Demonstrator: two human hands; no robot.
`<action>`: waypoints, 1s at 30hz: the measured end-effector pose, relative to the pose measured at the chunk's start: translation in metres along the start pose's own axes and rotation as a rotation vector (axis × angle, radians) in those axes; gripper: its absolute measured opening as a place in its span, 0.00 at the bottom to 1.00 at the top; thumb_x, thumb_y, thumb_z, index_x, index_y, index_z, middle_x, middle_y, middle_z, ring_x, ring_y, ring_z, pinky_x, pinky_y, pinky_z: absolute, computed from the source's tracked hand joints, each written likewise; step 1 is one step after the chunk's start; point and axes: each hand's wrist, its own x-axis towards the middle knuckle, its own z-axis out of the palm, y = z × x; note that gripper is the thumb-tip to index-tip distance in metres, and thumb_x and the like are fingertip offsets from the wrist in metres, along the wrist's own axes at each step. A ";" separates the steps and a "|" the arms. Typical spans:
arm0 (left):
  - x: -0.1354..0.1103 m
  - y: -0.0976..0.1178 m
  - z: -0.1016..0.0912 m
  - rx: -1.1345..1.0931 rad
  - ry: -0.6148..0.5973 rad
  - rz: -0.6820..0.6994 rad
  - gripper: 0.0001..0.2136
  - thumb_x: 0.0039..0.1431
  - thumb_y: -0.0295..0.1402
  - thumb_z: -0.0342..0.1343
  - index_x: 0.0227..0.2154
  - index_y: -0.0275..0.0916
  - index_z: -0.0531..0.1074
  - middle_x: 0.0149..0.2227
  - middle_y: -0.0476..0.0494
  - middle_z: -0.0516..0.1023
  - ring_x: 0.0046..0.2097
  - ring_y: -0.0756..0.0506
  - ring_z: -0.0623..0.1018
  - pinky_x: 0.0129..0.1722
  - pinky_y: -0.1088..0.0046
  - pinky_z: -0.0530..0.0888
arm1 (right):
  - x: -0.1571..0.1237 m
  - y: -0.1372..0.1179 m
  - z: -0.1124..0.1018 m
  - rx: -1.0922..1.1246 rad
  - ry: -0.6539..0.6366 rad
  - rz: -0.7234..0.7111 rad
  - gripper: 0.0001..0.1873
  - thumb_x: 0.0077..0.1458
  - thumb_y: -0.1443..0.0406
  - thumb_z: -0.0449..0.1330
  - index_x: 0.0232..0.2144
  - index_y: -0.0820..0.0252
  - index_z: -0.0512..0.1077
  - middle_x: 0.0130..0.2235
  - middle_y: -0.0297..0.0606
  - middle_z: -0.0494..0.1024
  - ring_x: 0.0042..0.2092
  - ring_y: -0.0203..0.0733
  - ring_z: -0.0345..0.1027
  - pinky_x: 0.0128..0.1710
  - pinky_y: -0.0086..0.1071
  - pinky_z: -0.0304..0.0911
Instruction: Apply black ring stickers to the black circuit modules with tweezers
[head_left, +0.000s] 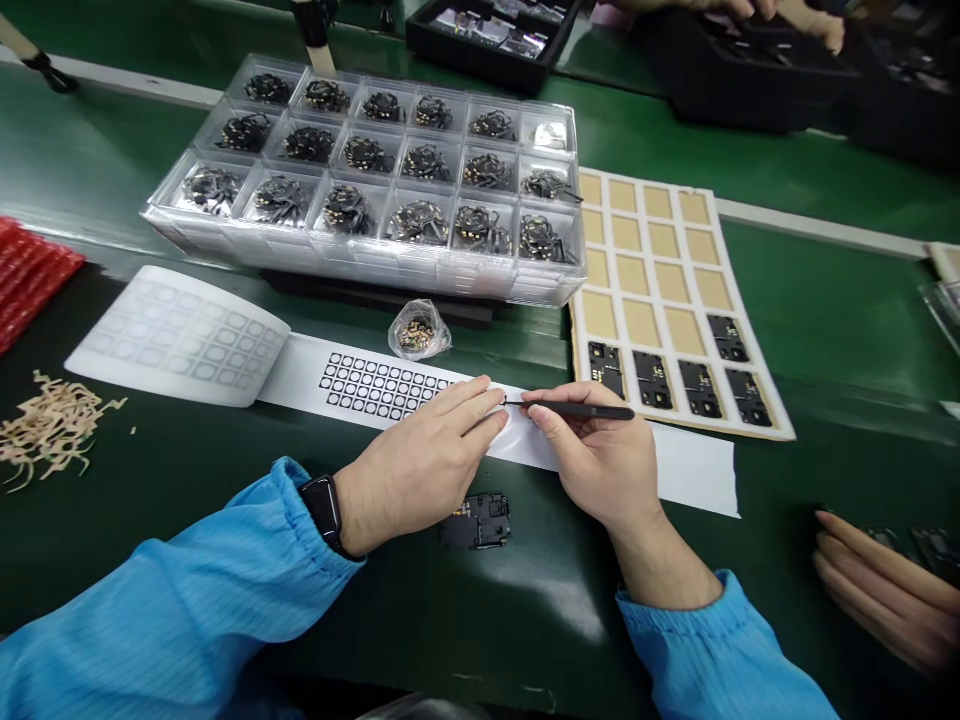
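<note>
Green worktop (555,625) with two hands meeting over a white strip (690,465)

Long and pale, the strip lies across the green worktop, its left end curled back over itself. Rows of black rings (375,385) show on it, just left of the person's left hand (420,450). That hand is palm down, its fingers drawn close together and resting over the strip; whether they pinch anything, I cannot tell. At the strip, the right hand (607,460) grips a slim black tool (577,409) whose tip points toward the left fingertips.

Just below the strip lies a black component (480,525). Above it are a small clear bag (418,330) of gold-coloured bits and, farther back, a clear compartment tray (375,250) filled with dark parts. Up and to the strip's right, a white gridded tray (780,420) holds five black components. Left of the strip sit a heap of beige scraps (52,425) and a red bundle (34,280). Well right of it is a co-worker's blurred hand (885,590).
</note>
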 end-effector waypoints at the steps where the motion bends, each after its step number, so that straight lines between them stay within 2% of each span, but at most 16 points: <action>1: 0.000 0.000 0.000 -0.001 -0.001 -0.001 0.19 0.72 0.24 0.47 0.62 0.29 0.69 0.67 0.28 0.69 0.73 0.32 0.64 0.71 0.45 0.70 | 0.000 0.000 0.000 -0.005 -0.002 -0.003 0.04 0.64 0.63 0.67 0.41 0.56 0.79 0.43 0.41 0.85 0.44 0.46 0.82 0.43 0.39 0.79; 7: -0.001 0.000 0.000 -0.005 -0.006 -0.002 0.19 0.72 0.24 0.48 0.62 0.28 0.69 0.68 0.27 0.68 0.73 0.31 0.63 0.71 0.45 0.69 | -0.002 0.001 0.000 0.025 -0.008 -0.010 0.04 0.65 0.64 0.67 0.42 0.55 0.78 0.44 0.40 0.85 0.45 0.46 0.82 0.46 0.40 0.79; 10: -0.001 0.001 0.000 -0.019 -0.006 -0.019 0.19 0.72 0.24 0.47 0.62 0.29 0.69 0.70 0.26 0.65 0.73 0.31 0.62 0.71 0.44 0.69 | -0.002 0.002 0.000 0.080 0.000 -0.006 0.05 0.65 0.65 0.67 0.43 0.55 0.77 0.46 0.41 0.85 0.47 0.47 0.83 0.49 0.43 0.79; 13: -0.001 0.001 0.000 -0.042 -0.017 -0.043 0.19 0.72 0.24 0.48 0.63 0.30 0.68 0.73 0.25 0.59 0.75 0.31 0.60 0.71 0.43 0.68 | -0.005 -0.002 -0.001 0.132 0.040 -0.019 0.06 0.64 0.66 0.67 0.44 0.56 0.77 0.47 0.42 0.86 0.48 0.49 0.83 0.51 0.45 0.80; 16: 0.001 0.001 -0.002 -0.026 -0.002 -0.039 0.18 0.72 0.25 0.48 0.62 0.30 0.67 0.72 0.24 0.59 0.74 0.30 0.60 0.71 0.43 0.68 | -0.009 -0.012 -0.003 0.173 0.099 -0.055 0.06 0.64 0.69 0.68 0.43 0.56 0.77 0.46 0.41 0.86 0.49 0.48 0.83 0.51 0.44 0.80; 19: 0.000 0.003 -0.015 0.023 0.081 -0.004 0.15 0.72 0.26 0.49 0.57 0.27 0.71 0.66 0.24 0.68 0.69 0.31 0.68 0.67 0.47 0.73 | -0.016 -0.021 -0.005 0.213 0.118 -0.033 0.07 0.63 0.69 0.69 0.42 0.55 0.77 0.44 0.41 0.87 0.46 0.48 0.84 0.46 0.41 0.82; 21: -0.003 0.007 -0.026 0.031 0.103 0.008 0.12 0.72 0.31 0.52 0.50 0.28 0.74 0.57 0.26 0.75 0.59 0.33 0.76 0.58 0.50 0.80 | -0.020 -0.023 -0.008 0.208 0.113 0.004 0.06 0.62 0.69 0.69 0.41 0.56 0.78 0.43 0.41 0.87 0.44 0.48 0.84 0.43 0.40 0.83; 23: -0.008 0.015 -0.034 0.020 0.020 -0.002 0.15 0.70 0.41 0.56 0.44 0.31 0.76 0.46 0.32 0.78 0.47 0.35 0.79 0.47 0.51 0.82 | -0.023 -0.022 -0.012 0.166 0.115 0.025 0.05 0.61 0.68 0.70 0.40 0.56 0.79 0.44 0.41 0.86 0.43 0.47 0.84 0.42 0.38 0.83; 25: -0.014 0.025 -0.038 0.000 -0.110 -0.010 0.18 0.66 0.46 0.61 0.42 0.33 0.76 0.41 0.36 0.76 0.41 0.37 0.78 0.40 0.53 0.81 | -0.024 -0.022 -0.016 0.133 0.115 0.043 0.04 0.61 0.68 0.70 0.39 0.57 0.80 0.45 0.41 0.85 0.42 0.46 0.84 0.41 0.36 0.83; 27: -0.019 0.034 -0.037 -0.003 -0.169 -0.014 0.15 0.64 0.42 0.63 0.42 0.32 0.76 0.38 0.39 0.75 0.38 0.38 0.77 0.38 0.55 0.80 | -0.024 -0.024 -0.019 0.142 0.101 0.073 0.04 0.61 0.68 0.70 0.39 0.56 0.81 0.43 0.39 0.86 0.41 0.44 0.84 0.39 0.31 0.82; 30: -0.022 0.038 -0.031 0.037 -0.095 -0.051 0.10 0.66 0.33 0.60 0.43 0.30 0.76 0.38 0.38 0.76 0.37 0.38 0.77 0.36 0.58 0.79 | -0.026 -0.030 -0.020 0.208 0.048 0.136 0.05 0.60 0.69 0.71 0.38 0.55 0.81 0.38 0.35 0.86 0.38 0.40 0.85 0.38 0.26 0.81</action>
